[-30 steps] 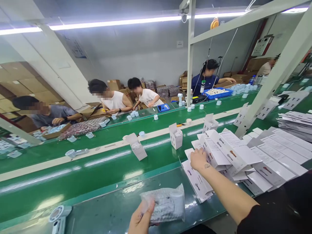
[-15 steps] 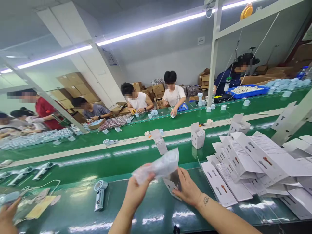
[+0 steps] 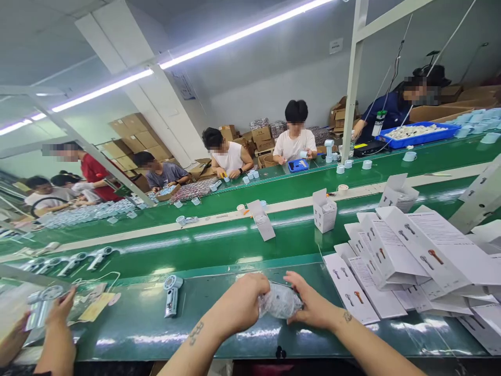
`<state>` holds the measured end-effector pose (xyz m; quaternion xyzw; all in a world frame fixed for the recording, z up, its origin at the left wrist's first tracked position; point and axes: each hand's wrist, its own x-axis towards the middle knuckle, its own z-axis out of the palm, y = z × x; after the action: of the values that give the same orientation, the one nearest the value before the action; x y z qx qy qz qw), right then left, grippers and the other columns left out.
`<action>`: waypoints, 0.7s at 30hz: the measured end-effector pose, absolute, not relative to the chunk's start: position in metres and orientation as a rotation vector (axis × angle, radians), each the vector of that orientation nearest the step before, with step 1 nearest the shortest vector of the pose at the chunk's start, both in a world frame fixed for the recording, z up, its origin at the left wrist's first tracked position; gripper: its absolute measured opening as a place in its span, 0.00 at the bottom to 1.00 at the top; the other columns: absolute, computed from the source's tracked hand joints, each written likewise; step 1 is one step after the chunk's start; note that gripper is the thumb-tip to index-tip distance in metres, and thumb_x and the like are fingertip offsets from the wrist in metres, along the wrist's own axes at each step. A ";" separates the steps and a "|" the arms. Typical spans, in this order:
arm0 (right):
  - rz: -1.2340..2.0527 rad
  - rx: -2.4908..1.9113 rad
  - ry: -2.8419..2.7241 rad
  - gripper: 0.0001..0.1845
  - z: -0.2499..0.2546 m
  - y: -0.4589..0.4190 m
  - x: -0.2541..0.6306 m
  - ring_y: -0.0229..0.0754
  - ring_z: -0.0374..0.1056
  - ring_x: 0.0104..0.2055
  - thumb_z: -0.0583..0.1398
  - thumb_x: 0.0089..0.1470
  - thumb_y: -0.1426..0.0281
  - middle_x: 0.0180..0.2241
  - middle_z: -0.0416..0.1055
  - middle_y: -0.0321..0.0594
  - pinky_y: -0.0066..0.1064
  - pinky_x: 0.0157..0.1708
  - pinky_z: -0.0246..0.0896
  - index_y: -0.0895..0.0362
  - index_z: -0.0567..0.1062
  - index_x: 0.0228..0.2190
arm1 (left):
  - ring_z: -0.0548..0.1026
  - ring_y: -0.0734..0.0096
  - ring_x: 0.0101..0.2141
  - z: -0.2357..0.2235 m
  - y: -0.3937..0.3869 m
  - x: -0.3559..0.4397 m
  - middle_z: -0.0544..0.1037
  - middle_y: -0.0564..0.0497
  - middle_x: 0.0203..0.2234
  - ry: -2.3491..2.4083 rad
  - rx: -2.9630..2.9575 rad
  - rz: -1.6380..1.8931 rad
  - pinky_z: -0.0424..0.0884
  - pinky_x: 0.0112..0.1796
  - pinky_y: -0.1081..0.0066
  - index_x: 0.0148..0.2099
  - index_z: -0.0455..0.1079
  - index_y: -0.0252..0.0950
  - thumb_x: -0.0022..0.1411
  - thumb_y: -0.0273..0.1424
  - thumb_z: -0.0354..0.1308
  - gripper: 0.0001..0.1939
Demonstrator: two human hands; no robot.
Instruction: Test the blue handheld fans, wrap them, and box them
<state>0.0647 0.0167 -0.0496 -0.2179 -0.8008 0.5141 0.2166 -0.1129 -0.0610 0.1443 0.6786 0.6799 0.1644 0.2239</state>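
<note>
Between my hands is a handheld fan in clear plastic wrap [image 3: 279, 301], held low over the near edge of the green work surface. My left hand [image 3: 246, 297] is closed over its left end. Fingers and thumb curved, my right hand [image 3: 307, 303] is around the other end, where it held a small white carton a moment ago. That carton is almost wholly hidden now by the wrapped fan and my fingers. A bare light-blue handheld fan [image 3: 171, 296] lies to the left of my left forearm.
A heap of white printed cartons [image 3: 403, 266] lies at right. Two open cartons, one upright [image 3: 324, 210] and one tilted [image 3: 262, 219], stand on the green conveyor. At lower left, a co-worker's hands [image 3: 58, 308] hold another fan. Several people sit across the line.
The wrapped fan has come down and toward my right hand, with my left hand now over its end. The white carton has dropped out of sight. The co-worker's hands at left have moved further into view.
</note>
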 end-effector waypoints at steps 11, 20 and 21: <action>1.555 0.196 -2.840 0.36 0.030 0.090 0.028 0.42 0.60 0.57 0.55 0.45 0.82 0.56 0.65 0.35 0.29 0.54 0.55 0.48 0.64 0.56 | 0.73 0.67 0.34 0.148 -0.072 -0.116 0.78 0.51 0.33 1.921 1.607 0.343 0.65 0.35 0.74 0.31 0.73 0.36 0.53 0.25 0.49 0.10; 1.274 0.331 -3.138 0.37 0.030 0.087 -0.010 0.53 0.68 0.45 0.70 0.30 0.73 0.42 0.73 0.39 0.35 0.40 0.60 0.51 0.70 0.47 | 0.72 0.70 0.33 0.155 -0.085 -0.112 0.77 0.53 0.29 2.072 1.653 0.133 0.63 0.34 0.75 0.28 0.70 0.37 0.49 0.19 0.49 0.11; 1.243 0.302 -3.121 0.35 0.028 0.087 -0.009 0.53 0.67 0.46 0.70 0.32 0.72 0.43 0.71 0.41 0.36 0.42 0.59 0.52 0.69 0.46 | 0.72 0.69 0.34 0.153 -0.086 -0.110 0.76 0.52 0.29 2.135 1.658 0.080 0.63 0.34 0.75 0.27 0.69 0.36 0.48 0.17 0.49 0.11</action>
<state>-0.0087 0.0872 0.0284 0.0890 -0.9191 0.3660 -0.1155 -0.1103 -0.0860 0.1531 0.5984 0.7706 0.0288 0.2172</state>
